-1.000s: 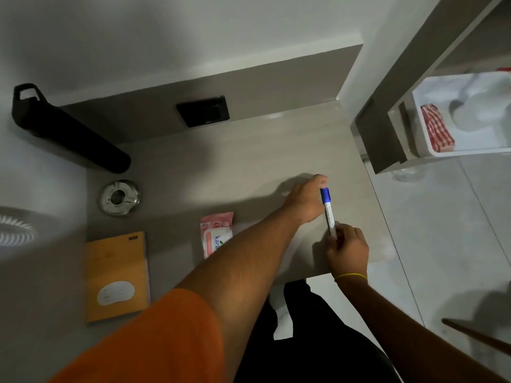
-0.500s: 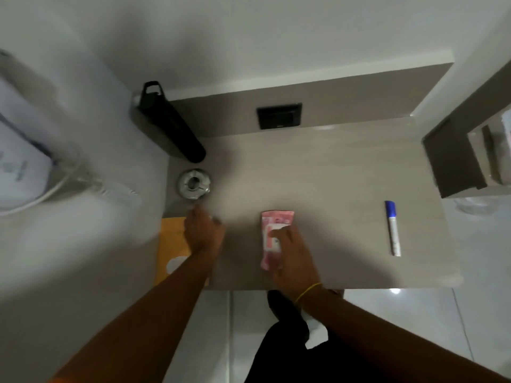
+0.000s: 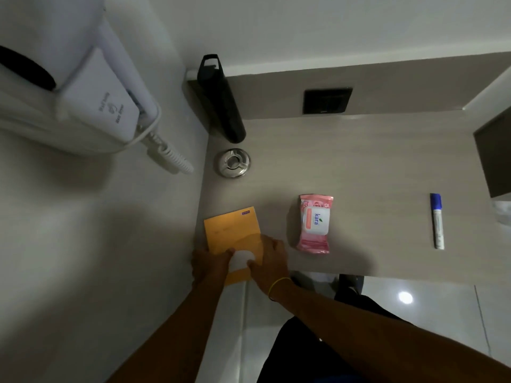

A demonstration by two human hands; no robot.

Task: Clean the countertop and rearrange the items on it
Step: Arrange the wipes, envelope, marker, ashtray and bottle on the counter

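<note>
An orange notebook (image 3: 231, 230) lies at the front left corner of the grey countertop (image 3: 373, 167), its near end hanging over the edge. My left hand (image 3: 210, 265) grips its left near corner. My right hand (image 3: 269, 261) presses on its right near part, beside the white label. A pink pack of wet wipes (image 3: 315, 223) lies to the right of the notebook. Further right lies a white marker with a blue cap (image 3: 437, 221). A black bottle (image 3: 221, 100) stands in the back left corner, and a round metal ashtray (image 3: 232, 162) sits in front of it.
A white wall-mounted hair dryer (image 3: 91, 100) with a coiled cord hangs on the left wall. A black socket plate (image 3: 327, 100) is set in the backsplash. A dark shelf unit (image 3: 495, 156) juts over the counter's right end. Glossy floor tiles lie below.
My right hand has left the wipes pack and joined my left hand on the orange notebook. The marker, put down a second ago, lies still on the right. The view has shifted left.
</note>
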